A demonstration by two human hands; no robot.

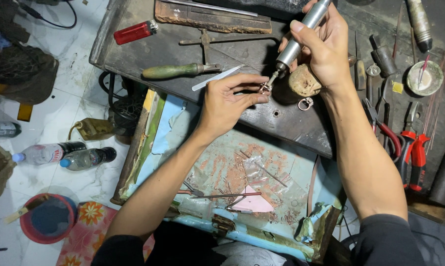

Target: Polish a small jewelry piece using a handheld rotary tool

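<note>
The right hand [323, 49] grips a silver rotary handpiece [301, 34], its tip pressed to a small ring [265, 88] pinched in the fingertips of the left hand [227, 103], over the dark workbench [183, 49]. Just right of that ring sits a rounded wooden block [305, 80], with a second ring [305, 103] below it. Left of the ring lie a green-handled tool [180, 71] and a red lighter [135, 32]; red-handled pliers [413, 155] lie far right
</note>
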